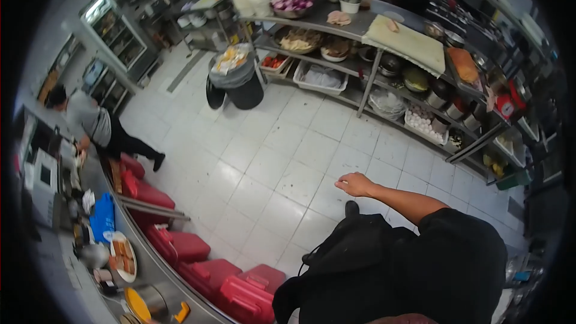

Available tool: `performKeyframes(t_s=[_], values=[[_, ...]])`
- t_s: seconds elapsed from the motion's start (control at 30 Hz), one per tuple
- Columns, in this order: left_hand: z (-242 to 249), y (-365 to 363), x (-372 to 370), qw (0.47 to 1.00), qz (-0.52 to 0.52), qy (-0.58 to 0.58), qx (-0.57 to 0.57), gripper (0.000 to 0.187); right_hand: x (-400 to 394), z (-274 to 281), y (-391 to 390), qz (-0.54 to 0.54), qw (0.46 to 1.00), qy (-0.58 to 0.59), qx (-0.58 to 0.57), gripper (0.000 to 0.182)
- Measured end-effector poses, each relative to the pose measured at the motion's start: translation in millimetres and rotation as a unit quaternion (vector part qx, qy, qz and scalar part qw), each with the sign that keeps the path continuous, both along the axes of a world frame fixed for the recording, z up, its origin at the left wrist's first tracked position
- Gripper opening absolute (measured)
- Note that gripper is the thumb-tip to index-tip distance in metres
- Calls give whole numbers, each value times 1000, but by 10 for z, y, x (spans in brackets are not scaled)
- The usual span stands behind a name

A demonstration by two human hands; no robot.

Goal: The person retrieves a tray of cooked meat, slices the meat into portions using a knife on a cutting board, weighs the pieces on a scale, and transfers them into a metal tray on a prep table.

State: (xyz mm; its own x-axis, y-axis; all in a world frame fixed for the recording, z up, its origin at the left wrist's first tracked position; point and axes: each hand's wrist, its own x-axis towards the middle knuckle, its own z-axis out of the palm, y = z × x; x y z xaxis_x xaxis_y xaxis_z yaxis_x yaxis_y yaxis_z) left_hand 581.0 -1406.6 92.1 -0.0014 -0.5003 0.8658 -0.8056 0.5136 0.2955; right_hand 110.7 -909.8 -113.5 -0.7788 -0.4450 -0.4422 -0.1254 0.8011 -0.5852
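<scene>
My right hand (pixel 355 185) hangs over the white tiled floor (pixel 288 180), at the end of my bare forearm and black sleeve. Its fingers look loosely curled together, and I see nothing in them. It touches nothing; below it shows the tip of a dark shoe (pixel 352 209). My left hand is out of view, and black clothing (pixel 360 264) fills the lower middle. Nearest on the left are several red lidded bins (pixel 252 294) under a steel counter (pixel 162 264).
A steel shelf table along the right bears a cutting board (pixel 405 45), a bowl of chopped purple onions (pixel 292 5) and egg trays (pixel 423 125). A grey-lined trash bin (pixel 243 87) stands on the floor. Another person (pixel 96 123) works at the left counter, beyond a blue bag (pixel 103 217).
</scene>
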Motion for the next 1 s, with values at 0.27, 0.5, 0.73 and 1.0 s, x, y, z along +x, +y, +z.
performKeyframes(t_s=[0.27, 0.5, 0.73, 1.0], values=[[-916, 1855, -3737, 807, -359, 81, 462, 51, -848, -163, 1496, -126, 990, 58, -16, 33], [-892, 3607, -6144, 639, -626, -54, 444, 61, -1189, -283, 2479, -274, 958, 75, -23, 32], [-789, 5576, -8641, 511, -785, -120, 328, 66, -1526, -108, 2696, -451, 888, 60, -75, 32], [-1028, 7224, -11025, 624, -663, -217, 352, 72, -888, -586, 2975, -611, 790, 50, 20, 33]])
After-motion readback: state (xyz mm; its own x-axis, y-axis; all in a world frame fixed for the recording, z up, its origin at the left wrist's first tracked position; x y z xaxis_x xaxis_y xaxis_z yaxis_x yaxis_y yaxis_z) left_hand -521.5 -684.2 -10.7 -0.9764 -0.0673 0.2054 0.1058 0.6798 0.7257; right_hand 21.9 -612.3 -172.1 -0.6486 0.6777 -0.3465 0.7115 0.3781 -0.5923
